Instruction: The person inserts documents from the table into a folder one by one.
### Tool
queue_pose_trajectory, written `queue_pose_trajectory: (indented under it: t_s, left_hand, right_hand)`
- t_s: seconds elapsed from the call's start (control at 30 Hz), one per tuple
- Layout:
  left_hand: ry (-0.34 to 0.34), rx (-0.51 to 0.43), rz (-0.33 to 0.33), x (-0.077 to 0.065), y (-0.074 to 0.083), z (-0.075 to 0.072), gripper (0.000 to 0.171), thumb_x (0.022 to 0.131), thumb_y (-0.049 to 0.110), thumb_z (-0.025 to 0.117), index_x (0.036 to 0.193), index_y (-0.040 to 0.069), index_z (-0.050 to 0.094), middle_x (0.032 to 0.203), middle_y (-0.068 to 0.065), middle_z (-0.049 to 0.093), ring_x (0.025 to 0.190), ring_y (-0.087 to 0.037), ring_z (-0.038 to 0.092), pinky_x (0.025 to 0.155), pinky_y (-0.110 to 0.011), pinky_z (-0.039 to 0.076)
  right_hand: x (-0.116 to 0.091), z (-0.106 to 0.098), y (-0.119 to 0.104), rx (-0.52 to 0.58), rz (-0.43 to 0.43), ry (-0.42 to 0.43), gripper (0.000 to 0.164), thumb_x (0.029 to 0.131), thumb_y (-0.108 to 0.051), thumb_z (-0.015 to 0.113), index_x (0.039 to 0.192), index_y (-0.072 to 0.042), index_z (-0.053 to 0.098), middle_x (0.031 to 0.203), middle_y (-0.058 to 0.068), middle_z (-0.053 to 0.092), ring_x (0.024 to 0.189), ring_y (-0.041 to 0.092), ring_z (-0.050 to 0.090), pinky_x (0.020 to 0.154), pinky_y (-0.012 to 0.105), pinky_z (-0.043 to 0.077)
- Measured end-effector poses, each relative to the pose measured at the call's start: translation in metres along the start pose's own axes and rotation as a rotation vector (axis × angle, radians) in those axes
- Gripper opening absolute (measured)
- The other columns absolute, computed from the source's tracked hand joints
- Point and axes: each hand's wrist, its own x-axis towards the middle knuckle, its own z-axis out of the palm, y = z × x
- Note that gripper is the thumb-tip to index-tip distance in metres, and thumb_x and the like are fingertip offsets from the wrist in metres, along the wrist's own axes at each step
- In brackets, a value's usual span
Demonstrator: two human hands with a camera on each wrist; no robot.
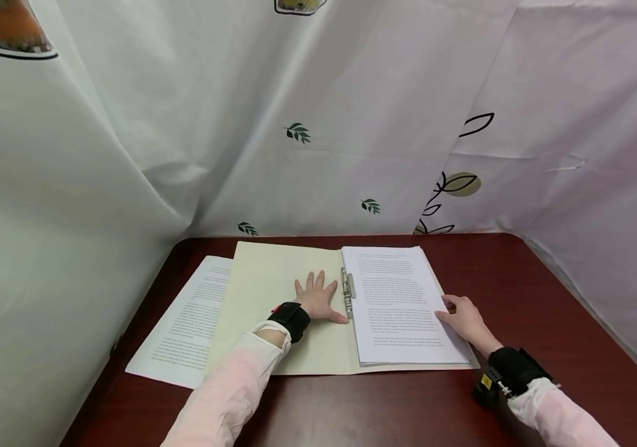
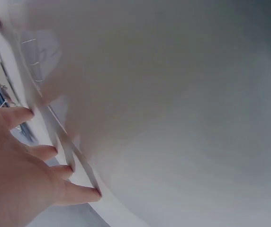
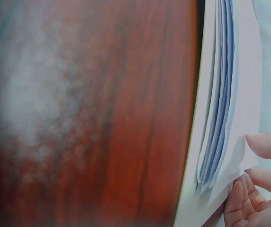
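A cream file folder (image 1: 271, 267) lies spread on the table with a stack of printed paper (image 1: 391, 310) on its right half. At the fold sits a metal binder clip mechanism (image 1: 346, 292). My left hand (image 1: 316, 302) rests with spread fingers on the folder's left cover, thumb close to the metal mechanism. In the left wrist view, that hand's fingertips (image 2: 95, 193) touch a pale surface. At the stack's right edge my right hand (image 1: 464, 320) pinches the edge of the top paper (image 3: 247, 158) between thumb and forefinger, lifting a corner; its other fingers curl underneath.
A loose printed sheet (image 1: 190, 329) lies left of the folder, partly under its cover. The dark red wooden table (image 1: 542, 298) extends around everything. White patterned cloth (image 1: 324, 167) hangs behind and at both sides of the table.
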Motion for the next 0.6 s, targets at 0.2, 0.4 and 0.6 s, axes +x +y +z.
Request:
queue_pose_trajectory:
  t_s: [0.2, 0.4, 0.6]
  left_hand:
    - [0.1, 0.01, -0.024, -0.012, -0.013, -0.022, 0.087, 0.085, 0.056, 0.075, 0.151, 0.007, 0.046, 0.163, -0.023, 0.025, 0.151, -0.046, 0.016, 0.116, -0.07, 0.014]
    - [0.277, -0.031, -0.094, -0.023, -0.058, -0.053, 0.063, 0.096, 0.041, 0.068, 0.141, -0.001, 0.053, 0.153, -0.028, 0.038, 0.145, -0.048, 0.029, 0.113, -0.069, 0.025]
    - [0.468, -0.026, -0.241, -0.04, -0.119, -0.072, 0.043, 0.102, 0.027, 0.061, 0.126, -0.008, 0.058, 0.132, -0.032, 0.051, 0.127, -0.05, 0.045, 0.098, -0.063, 0.044]
  right_hand:
    - [0.002, 0.003, -0.001, 0.003, 0.01, -0.009, 0.052, 0.098, -0.006, 0.062, 0.138, 0.021, 0.042, 0.117, 0.034, 0.049, 0.103, 0.043, 0.054, 0.085, 0.049, 0.048]
    - [0.0, 0.0, -0.001, 0.005, 0.01, -0.019, 0.053, 0.098, -0.007, 0.062, 0.138, 0.021, 0.042, 0.117, 0.036, 0.049, 0.103, 0.045, 0.054, 0.084, 0.05, 0.047]
    - [-0.001, -0.002, 0.0, 0.007, 0.008, -0.028, 0.054, 0.099, -0.008, 0.061, 0.139, 0.021, 0.04, 0.12, 0.036, 0.048, 0.106, 0.045, 0.052, 0.086, 0.05, 0.046]
